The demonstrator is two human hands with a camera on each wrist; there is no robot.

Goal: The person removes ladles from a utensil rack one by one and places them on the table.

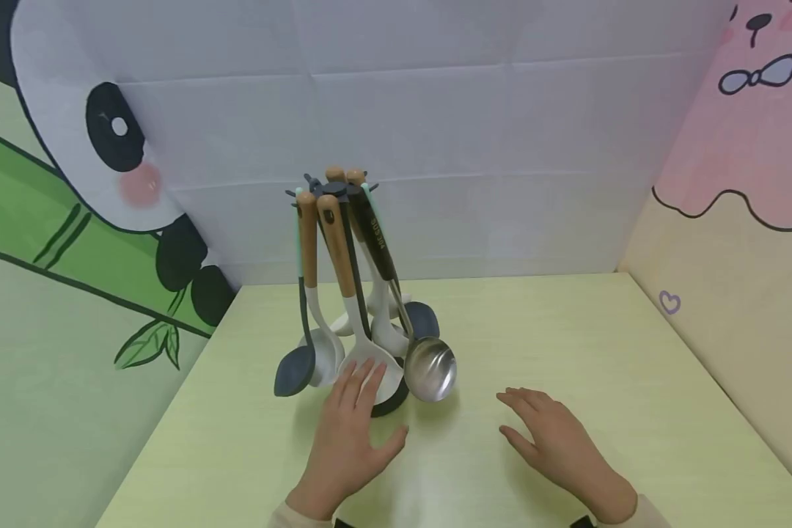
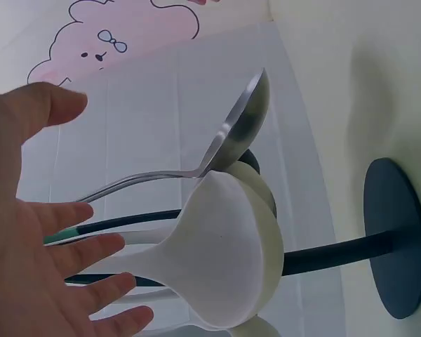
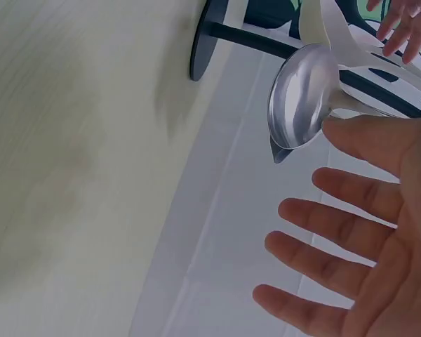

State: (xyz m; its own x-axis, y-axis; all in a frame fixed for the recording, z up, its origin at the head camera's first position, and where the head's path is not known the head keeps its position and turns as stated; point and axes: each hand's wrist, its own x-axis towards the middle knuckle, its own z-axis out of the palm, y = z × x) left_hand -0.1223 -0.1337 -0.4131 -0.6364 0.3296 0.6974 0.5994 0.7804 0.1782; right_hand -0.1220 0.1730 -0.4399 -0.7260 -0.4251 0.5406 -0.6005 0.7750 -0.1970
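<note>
A rotating-style rack of kitchen utensils stands upright on the table, with a dark round base (image 2: 396,239) and a thin dark post (image 2: 337,254). In front hangs a white ladle (image 2: 217,246) with a wooden handle (image 1: 336,246). Beside it is a steel ladle (image 1: 430,369) with a black handle (image 1: 374,231). My left hand (image 1: 348,436) holds nothing; its spread fingers overlap the white ladle in the head view. To the right of the rack, my right hand (image 1: 561,444) is above the table, fingers extended, thumb apart. In the right wrist view its thumb overlaps the steel ladle's edge.
Other utensils hang around the rack, including a dark blue-grey one (image 1: 295,372) at the left and another (image 1: 422,320) behind. The pale wooden table (image 1: 534,330) meets a white cloth backdrop (image 1: 402,132). Cartoon-printed walls (image 1: 719,169) flank it.
</note>
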